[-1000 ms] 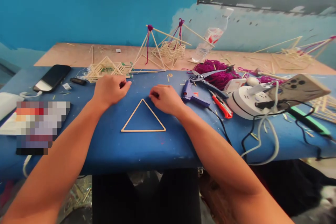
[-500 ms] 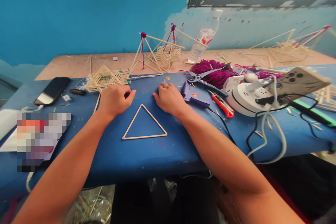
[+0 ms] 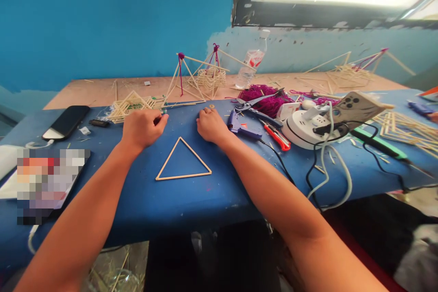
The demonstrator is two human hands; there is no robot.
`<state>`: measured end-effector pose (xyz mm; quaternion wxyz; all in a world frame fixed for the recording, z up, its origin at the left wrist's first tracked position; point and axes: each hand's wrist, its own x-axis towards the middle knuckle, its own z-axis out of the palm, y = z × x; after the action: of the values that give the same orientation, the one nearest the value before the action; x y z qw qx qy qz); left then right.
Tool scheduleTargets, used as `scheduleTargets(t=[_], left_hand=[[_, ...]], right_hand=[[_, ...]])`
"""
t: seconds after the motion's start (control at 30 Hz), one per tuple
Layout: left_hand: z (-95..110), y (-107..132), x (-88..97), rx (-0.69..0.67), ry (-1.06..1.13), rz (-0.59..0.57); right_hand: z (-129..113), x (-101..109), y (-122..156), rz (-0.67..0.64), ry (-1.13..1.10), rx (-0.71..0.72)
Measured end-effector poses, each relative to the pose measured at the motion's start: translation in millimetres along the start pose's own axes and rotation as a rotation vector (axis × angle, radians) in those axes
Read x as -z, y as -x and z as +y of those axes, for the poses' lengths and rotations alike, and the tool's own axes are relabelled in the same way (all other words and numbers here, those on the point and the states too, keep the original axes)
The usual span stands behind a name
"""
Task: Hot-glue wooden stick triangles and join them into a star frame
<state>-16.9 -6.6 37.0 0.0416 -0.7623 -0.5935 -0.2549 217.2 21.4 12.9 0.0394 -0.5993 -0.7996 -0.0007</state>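
A triangle of thin wooden sticks point(image 3: 183, 160) lies flat on the blue table point(image 3: 191, 196) in front of me. My left hand point(image 3: 142, 127) rests just left of the triangle's top corner, fingers curled in, thumb tip against a small green-tipped piece I cannot make out. My right hand point(image 3: 211, 125) lies to the right of that corner, fingers bent down onto the table, nothing visible in it. Neither hand touches the triangle.
Stacked stick frames point(image 3: 133, 102) and stick pyramids with purple yarn point(image 3: 191, 77) stand behind my hands. To the right lie a blue glue gun point(image 3: 241, 127), scissors point(image 3: 255, 102), an orange cutter point(image 3: 275, 136), purple yarn point(image 3: 267, 98), a white power hub with cables point(image 3: 304, 127) and a phone point(image 3: 359, 106). A black phone point(image 3: 66, 121) lies far left.
The head has tilted up and turned a little right, showing more window. My left hand shifted slightly left and back toward the stacked frames. The triangle stays in place.
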Motion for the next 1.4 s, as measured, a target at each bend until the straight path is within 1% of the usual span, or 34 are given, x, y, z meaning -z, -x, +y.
scheduleTargets(t=[0.1, 0.2, 0.37, 0.5, 0.6, 0.7, 0.83, 0.9, 0.97, 1.07, 1.17, 1.23, 1.3, 1.33, 1.4], left_hand=[[-2.2, -0.9, 1.8, 0.012, 0.044, 0.01], [-5.0, -2.0, 4.1, 0.038, 0.044, 0.043], [-8.0, -2.8, 5.2, 0.055, 0.001, 0.056], [-9.5, -3.3, 4.4, 0.046, -0.03, 0.038], [-10.2, -3.9, 3.8, 0.04, -0.041, 0.044], [-11.1, -4.5, 2.6, 0.038, -0.034, 0.068], [-13.4, -4.2, 1.2, 0.049, -0.008, 0.083], [-14.8, -3.6, 1.8, 0.059, 0.003, 0.096], [-15.7, -2.9, 3.3, 0.068, 0.011, 0.105], [-15.8, -2.3, 6.2, 0.075, 0.014, 0.105], [-14.5, -1.8, 8.0, 0.077, 0.012, 0.099], [-13.3, -1.2, 8.5, 0.071, 0.011, 0.095], [-12.0, -0.6, 8.9, 0.063, 0.011, 0.089], [-11.3, -0.3, 9.1, 0.059, 0.012, 0.085], [-10.0, 0.1, 9.8, 0.049, 0.017, 0.08]], right_hand=[[3.5, 4.0, -0.9, 0.01, -0.019, -0.066], [7.5, 11.2, -0.3, 0.009, -0.025, -0.125], [2.9, 30.8, -4.3, -0.025, -0.017, -0.15], [0.6, 43.1, -3.4, -0.008, -0.026, -0.19], [4.3, 43.2, 3.2, 0.007, -0.035, -0.201], [8.6, 37.0, 9.4, 0.013, -0.024, -0.198], [11.3, 29.1, 12.8, 0.031, -0.005, -0.152], [14.0, 28.5, 13.3, 0.063, -0.037, -0.146], [19.7, 30.3, 13.3, 0.123, -0.126, -0.151], [33.5, 36.0, 11.3, 0.308, -0.351, -0.151], [48.1, 42.6, 7.1, 0.5, -0.701, -0.203], [57.0, 47.1, 3.6, 0.581, -0.992, -0.246], [67.5, 51.8, 0.3, 0.67, -1.24, -0.258], [74.2, 54.0, -1.2, 0.724, -1.328, -0.252], [91.5, 57.9, -3.5, 0.847, -1.425, -0.241]])
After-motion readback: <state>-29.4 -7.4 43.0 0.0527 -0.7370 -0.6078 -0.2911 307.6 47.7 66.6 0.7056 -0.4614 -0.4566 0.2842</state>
